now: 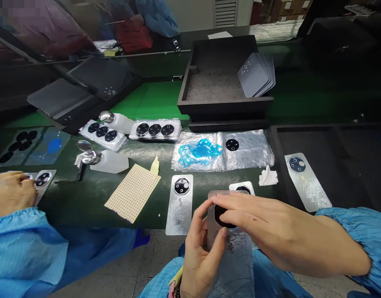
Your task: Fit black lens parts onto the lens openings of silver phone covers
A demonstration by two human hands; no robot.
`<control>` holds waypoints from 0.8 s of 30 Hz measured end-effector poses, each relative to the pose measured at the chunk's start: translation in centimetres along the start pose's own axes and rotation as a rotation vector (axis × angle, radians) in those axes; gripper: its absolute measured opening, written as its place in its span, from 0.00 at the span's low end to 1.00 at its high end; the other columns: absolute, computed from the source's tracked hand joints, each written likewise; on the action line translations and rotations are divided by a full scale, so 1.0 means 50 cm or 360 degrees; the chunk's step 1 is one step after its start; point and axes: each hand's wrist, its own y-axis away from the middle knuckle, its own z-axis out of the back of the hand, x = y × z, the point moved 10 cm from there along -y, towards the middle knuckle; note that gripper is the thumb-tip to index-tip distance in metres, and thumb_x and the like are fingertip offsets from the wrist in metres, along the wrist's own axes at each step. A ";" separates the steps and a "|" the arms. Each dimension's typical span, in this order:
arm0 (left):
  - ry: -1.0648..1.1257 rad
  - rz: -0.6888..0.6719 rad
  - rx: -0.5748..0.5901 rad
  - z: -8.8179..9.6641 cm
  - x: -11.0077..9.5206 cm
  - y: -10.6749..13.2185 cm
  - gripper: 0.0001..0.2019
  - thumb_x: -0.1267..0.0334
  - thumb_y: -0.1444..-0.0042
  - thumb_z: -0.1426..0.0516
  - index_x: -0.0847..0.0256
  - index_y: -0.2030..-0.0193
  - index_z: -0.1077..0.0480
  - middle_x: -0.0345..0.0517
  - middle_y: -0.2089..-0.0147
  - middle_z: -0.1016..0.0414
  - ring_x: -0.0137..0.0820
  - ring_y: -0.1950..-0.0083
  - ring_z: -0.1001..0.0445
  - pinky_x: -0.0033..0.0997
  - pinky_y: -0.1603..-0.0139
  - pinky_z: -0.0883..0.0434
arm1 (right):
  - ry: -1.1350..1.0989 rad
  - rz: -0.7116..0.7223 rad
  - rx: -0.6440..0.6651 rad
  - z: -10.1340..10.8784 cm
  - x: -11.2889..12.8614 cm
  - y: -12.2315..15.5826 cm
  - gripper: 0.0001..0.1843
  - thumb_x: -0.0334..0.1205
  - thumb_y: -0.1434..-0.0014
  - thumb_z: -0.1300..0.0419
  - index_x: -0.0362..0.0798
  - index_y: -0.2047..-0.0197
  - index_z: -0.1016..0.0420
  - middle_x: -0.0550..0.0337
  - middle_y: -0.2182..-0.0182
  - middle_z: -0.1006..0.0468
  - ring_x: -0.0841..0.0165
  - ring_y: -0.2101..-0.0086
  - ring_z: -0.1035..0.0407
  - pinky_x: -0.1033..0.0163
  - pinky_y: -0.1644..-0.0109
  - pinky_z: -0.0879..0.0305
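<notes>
My left hand (pixel 203 252) grips a silvery phone back panel (pixel 237 260) at its side, thumb near the round black camera plate (pixel 218 213). My right hand (pixel 271 227) lies over the panel's upper end, fingers stretched out and touching it around that camera plate. Most of the plate is hidden under these fingers. Another silvery panel (pixel 244 186) shows partly behind my hands. To the left, a similar panel (pixel 179 211) with a camera plate lies face up at the bench edge. A further panel (pixel 313 188) rests on the black tray's rim at right.
Clear plastic bags (pixel 249 155) with a blue film (pixel 199 150) lie ahead, beside packs of black camera plates (pixel 155 129). A white pump bottle (pixel 111 161), dotted sheet (pixel 133 192) and crumpled tissue (pixel 268 176) are nearby. A black tray (pixel 215 89) holds grey panels. A co-worker's hand (pixel 15 192) is left.
</notes>
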 end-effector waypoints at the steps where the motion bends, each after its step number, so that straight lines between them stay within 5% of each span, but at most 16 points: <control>1: -0.0018 -0.0010 0.0000 0.001 0.000 0.000 0.19 0.56 0.43 0.38 0.49 0.45 0.30 0.38 0.53 0.22 0.24 0.55 0.22 0.14 0.53 0.29 | -0.0028 -0.0020 0.0014 0.000 -0.002 0.003 0.17 0.20 0.38 0.55 0.35 0.49 0.32 0.48 0.41 0.33 0.68 0.37 0.45 0.63 0.32 0.47; 5: -0.0052 0.0028 -0.0116 0.006 -0.005 0.005 0.19 0.54 0.44 0.38 0.48 0.46 0.29 0.37 0.50 0.23 0.23 0.52 0.24 0.14 0.49 0.32 | -0.0098 -0.0160 -0.0067 0.018 -0.022 0.010 0.22 0.19 0.39 0.55 0.38 0.44 0.36 0.52 0.39 0.35 0.70 0.35 0.52 0.61 0.33 0.44; 9: -0.0097 -0.0046 -0.0142 0.002 -0.020 0.009 0.16 0.55 0.45 0.38 0.46 0.49 0.27 0.32 0.52 0.23 0.20 0.51 0.26 0.10 0.48 0.34 | 0.0034 -0.0269 -0.0239 0.035 -0.045 0.024 0.16 0.23 0.36 0.53 0.41 0.48 0.31 0.51 0.44 0.30 0.68 0.37 0.46 0.57 0.36 0.38; 18: -0.0115 -0.0091 -0.0142 -0.005 -0.031 0.011 0.15 0.63 0.44 0.39 0.43 0.49 0.27 0.29 0.53 0.23 0.18 0.50 0.26 0.09 0.47 0.36 | 0.0040 -0.0302 -0.0296 0.015 -0.052 0.052 0.16 0.23 0.38 0.50 0.38 0.48 0.30 0.48 0.45 0.29 0.66 0.37 0.45 0.57 0.36 0.37; 24: -0.0170 -0.0086 -0.0124 0.000 -0.019 0.015 0.16 0.55 0.44 0.39 0.46 0.48 0.27 0.35 0.53 0.23 0.23 0.50 0.26 0.14 0.46 0.34 | -0.0067 -0.0316 -0.0296 0.014 -0.054 0.051 0.16 0.22 0.38 0.50 0.38 0.49 0.30 0.49 0.47 0.28 0.67 0.39 0.43 0.59 0.37 0.36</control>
